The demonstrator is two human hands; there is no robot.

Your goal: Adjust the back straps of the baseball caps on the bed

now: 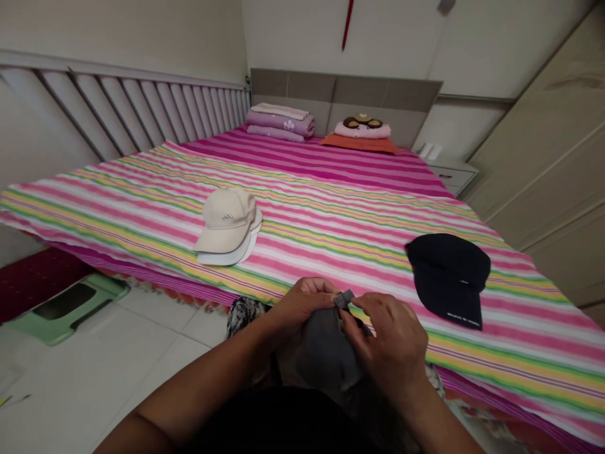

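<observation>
My left hand and my right hand are both closed on a grey cap held over the near edge of the bed. Their fingers pinch the cap's small strap or buckle between them. A beige cap lies stacked on a white cap on the striped sheet to the left. To the right, a dark navy cap rests on the sheet, close to my right hand.
Folded purple bedding and a pink pillow on an orange one sit at the headboard. A white nightstand and a wardrobe stand on the right. A green stool is on the tiled floor at left.
</observation>
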